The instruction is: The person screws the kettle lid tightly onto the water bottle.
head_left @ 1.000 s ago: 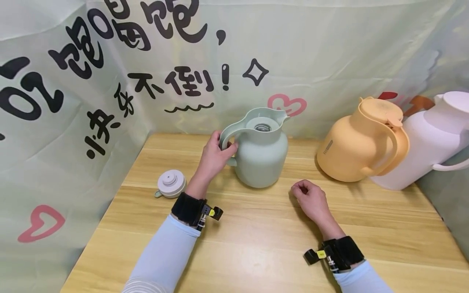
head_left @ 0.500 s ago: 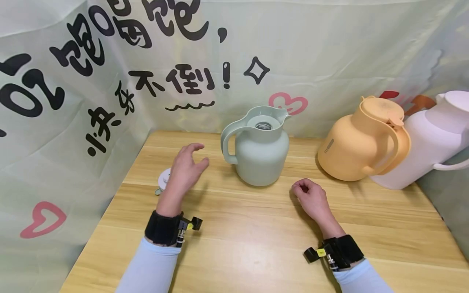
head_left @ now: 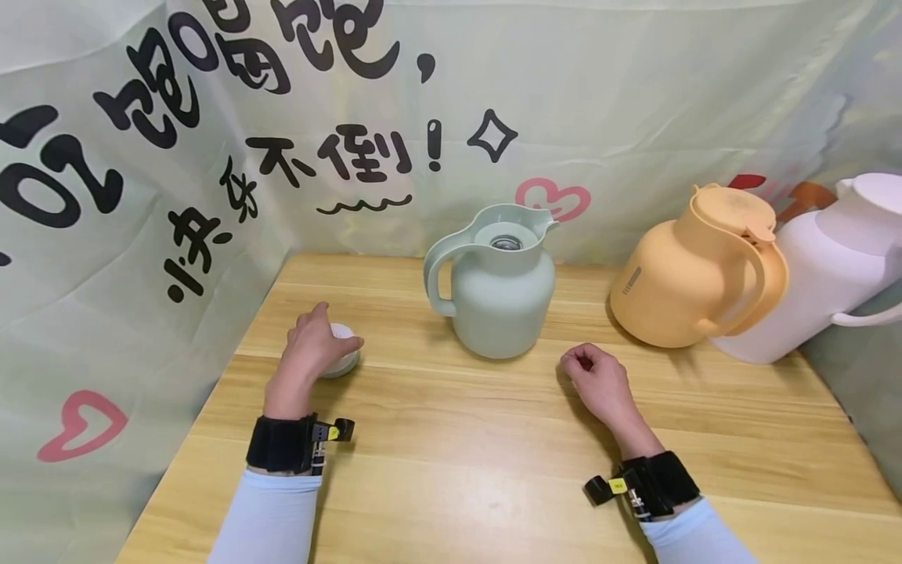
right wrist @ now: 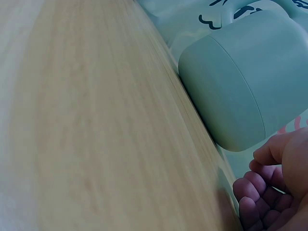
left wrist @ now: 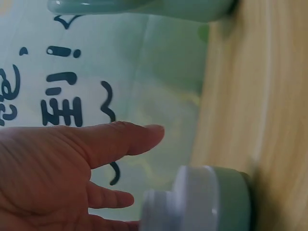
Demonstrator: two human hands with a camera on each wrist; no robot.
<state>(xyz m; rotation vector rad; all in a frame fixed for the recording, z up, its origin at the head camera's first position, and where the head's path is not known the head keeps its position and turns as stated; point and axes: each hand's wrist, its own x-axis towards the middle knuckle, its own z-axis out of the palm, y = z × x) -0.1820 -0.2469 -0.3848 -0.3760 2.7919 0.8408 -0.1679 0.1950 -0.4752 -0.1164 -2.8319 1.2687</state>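
My left hand (head_left: 308,345) hovers over the jug's lid (head_left: 341,356), thumb spread away from the other fingers, partly hiding it. In the left wrist view the white-and-green lid (left wrist: 197,202) lies on the wood just below the fingers, and the thumb (left wrist: 130,139) stands apart from it. A pale green thermos jug (head_left: 503,301) stands upright near the back, its top uncovered and its handle toward the left. My right hand (head_left: 597,384) rests on the table to the jug's right, fingers loosely curled around nothing; the jug's base (right wrist: 221,96) is close by in the right wrist view.
An orange thermos jug (head_left: 662,290) and a white one (head_left: 810,290) stand side by side at the back right. A printed cloth (head_left: 634,94) hangs behind the wooden table (head_left: 451,470) and along its left side.
My left hand has let go of the green jug's handle and moved left and toward me, over the lid. The jug stays in place, and my right hand has not moved.
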